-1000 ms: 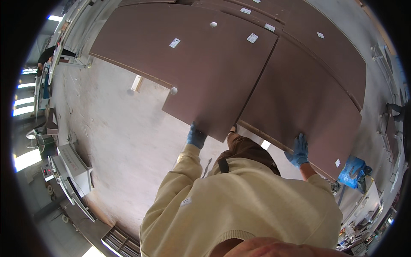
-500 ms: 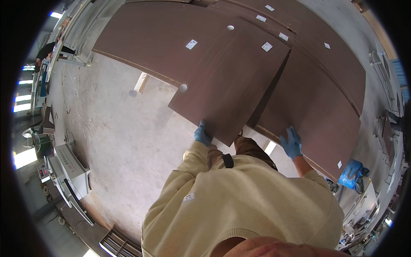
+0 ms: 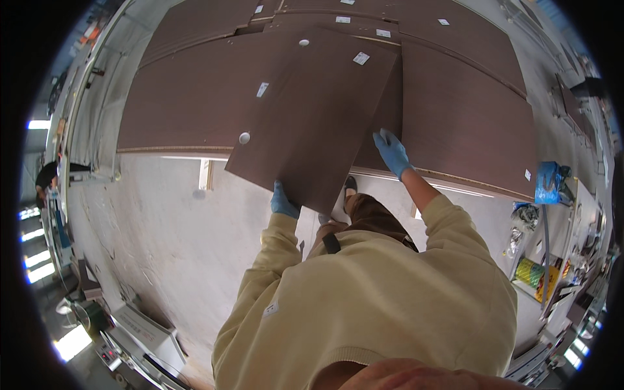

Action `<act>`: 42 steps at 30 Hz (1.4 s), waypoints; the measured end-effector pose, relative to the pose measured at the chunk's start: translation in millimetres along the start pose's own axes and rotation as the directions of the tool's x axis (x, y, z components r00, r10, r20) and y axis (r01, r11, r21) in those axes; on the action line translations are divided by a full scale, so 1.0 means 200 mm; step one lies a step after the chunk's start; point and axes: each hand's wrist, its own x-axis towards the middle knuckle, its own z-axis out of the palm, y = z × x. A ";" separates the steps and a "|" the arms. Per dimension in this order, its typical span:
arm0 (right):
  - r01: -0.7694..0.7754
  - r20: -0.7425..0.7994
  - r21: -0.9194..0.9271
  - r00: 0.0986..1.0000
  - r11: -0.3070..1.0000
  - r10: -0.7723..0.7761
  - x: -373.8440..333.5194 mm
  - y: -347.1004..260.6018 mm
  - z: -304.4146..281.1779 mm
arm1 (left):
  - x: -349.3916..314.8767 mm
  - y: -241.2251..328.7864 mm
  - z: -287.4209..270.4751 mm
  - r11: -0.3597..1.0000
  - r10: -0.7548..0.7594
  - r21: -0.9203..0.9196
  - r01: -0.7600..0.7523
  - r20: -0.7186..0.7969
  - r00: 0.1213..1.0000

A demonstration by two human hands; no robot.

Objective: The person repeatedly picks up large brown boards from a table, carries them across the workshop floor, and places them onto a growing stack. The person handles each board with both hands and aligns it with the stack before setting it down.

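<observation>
Left fingers (image 3: 278, 189) grip a brown panel (image 3: 312, 117); loose right fingers (image 3: 385, 138) overhang other panels (image 3: 465, 117), blue bag (image 3: 549, 182) rightward.

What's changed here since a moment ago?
The top panel swung its near end left, away from the right panel. The right hand came off that panel's near edge and moved left, toward the top panel. The left hand still grips the top panel's near edge.

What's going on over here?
A person in blue gloves is handling a brown panel. The left hand grips its near edge; the right hand is by its right side, contact unclear. The panel lies askew over other panels, its near end jutting out above the floor.
</observation>
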 end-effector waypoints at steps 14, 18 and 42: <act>-0.631 0.576 0.748 0.771 0.205 0.272 0.71 -0.34 0.30 | 0.00 0.36 0.11 0.924 0.374 0.190 -0.332 -0.271 0.887; -0.639 0.614 0.759 0.767 0.127 0.187 0.69 -0.39 0.41 | 0.07 0.50 0.15 0.764 0.637 0.419 -0.491 -0.364 0.680; -0.511 0.532 0.826 0.847 0.238 -0.026 -0.13 -1.51 2.04 | 0.31 2.33 -1.20 0.785 0.617 0.370 -0.497 -0.402 0.676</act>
